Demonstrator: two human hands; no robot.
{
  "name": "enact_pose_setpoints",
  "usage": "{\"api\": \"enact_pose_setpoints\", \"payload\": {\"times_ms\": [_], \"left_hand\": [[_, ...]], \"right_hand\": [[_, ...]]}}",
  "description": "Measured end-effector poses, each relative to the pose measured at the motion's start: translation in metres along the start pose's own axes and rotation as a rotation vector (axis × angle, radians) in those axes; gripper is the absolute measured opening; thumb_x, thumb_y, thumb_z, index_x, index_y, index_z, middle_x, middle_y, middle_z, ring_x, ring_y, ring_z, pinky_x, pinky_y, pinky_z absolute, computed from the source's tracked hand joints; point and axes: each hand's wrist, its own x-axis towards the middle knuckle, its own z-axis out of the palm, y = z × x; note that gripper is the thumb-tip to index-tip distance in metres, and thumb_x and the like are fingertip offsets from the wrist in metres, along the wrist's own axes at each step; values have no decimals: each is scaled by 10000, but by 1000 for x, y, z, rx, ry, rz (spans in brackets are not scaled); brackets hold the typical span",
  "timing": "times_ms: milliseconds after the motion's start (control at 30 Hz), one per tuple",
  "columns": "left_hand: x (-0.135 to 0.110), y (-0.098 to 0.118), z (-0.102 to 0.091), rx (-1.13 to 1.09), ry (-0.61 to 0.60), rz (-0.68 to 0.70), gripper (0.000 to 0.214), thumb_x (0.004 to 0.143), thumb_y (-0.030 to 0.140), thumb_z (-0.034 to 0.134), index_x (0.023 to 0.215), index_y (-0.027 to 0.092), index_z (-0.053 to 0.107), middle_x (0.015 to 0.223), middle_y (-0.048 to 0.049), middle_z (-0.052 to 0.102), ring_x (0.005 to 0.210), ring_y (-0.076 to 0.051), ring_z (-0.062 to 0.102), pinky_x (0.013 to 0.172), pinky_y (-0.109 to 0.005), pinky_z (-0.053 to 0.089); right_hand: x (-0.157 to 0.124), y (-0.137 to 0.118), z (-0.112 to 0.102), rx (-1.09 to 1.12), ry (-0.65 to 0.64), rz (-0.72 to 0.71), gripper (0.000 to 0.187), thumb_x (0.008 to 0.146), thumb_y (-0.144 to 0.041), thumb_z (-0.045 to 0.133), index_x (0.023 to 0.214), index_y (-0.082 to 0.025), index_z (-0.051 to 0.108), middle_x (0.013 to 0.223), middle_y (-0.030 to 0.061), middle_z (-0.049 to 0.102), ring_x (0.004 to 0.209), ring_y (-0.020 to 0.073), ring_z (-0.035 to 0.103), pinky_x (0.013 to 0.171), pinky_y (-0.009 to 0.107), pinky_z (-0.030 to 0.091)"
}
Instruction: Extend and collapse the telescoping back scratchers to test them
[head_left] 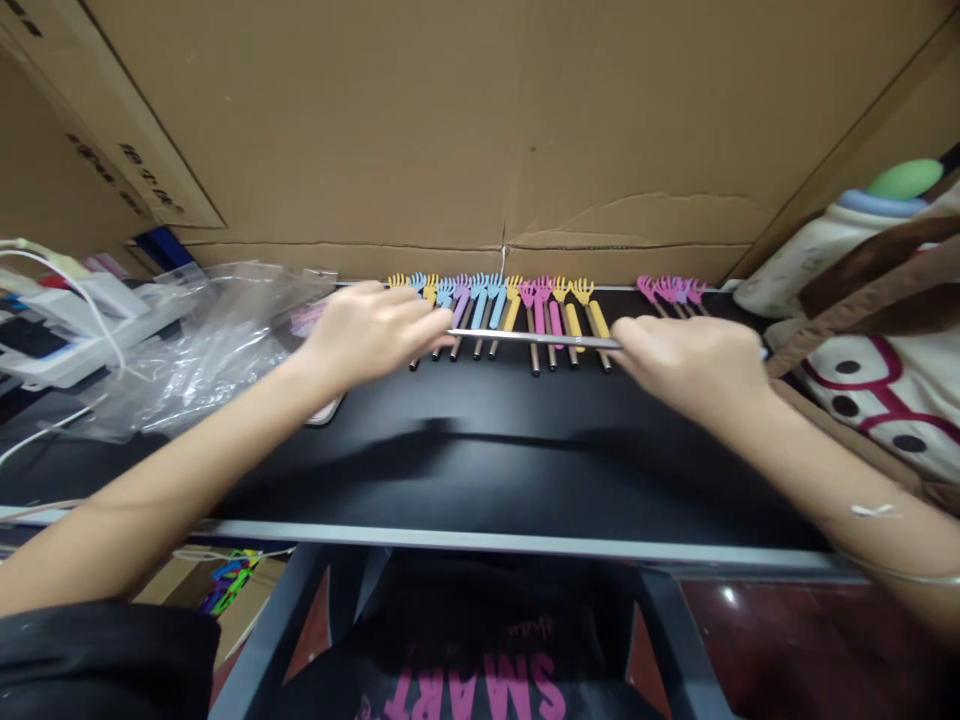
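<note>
A thin metal telescopic rod (534, 340), apparently a drawn-out back scratcher, stretches level between my two hands above the black table. My left hand (379, 328) is closed around its left end and my right hand (686, 362) around its right end. Both ends are mostly hidden in my fists. Behind the rod lies a row of back scratchers (541, 312) with hand-shaped heads in yellow, blue, purple and pink and short metal shafts. A smaller group of pink and purple back scratchers (675, 292) lies beyond my right hand.
Crumpled clear plastic bags (217, 350) and a white power strip (82, 320) with cables lie left. A cardboard wall (480, 130) closes off the back. At right stand a white bottle with a green top (825, 250) and a cloth bag (885, 390). The table's front edge (510, 541) is pale.
</note>
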Motion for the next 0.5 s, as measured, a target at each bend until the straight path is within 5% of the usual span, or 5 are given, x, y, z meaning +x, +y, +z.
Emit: {"api": "enact_pose_setpoints", "payload": {"times_ms": [167,267,500], "left_hand": [[-52,-68,-3,93,-107,-128,443,966,438,347,636,194,516,594,0,533,612,-131,458,501,-275,256],[-76,-84,-10,134,-189,-226,475,981,390,255,617,216,507,613,-23,536,647,-149,489,525,-308,277],[-90,-76,-9,170,-231,-192,539,992,355,195,662,155,571,635,-38,582,708,-106,567,546,-290,271]], "right_hand": [[-41,83,26,-154,-244,239,452,906,-477,351,688,-160,588,616,97,583,576,128,448,518,263,139],[-63,117,37,-234,-296,318,409,876,-472,413,672,-159,579,609,117,574,614,145,474,521,264,154],[-78,115,56,-219,-197,217,314,843,-418,439,681,-180,564,673,82,629,596,145,485,513,250,185]]}}
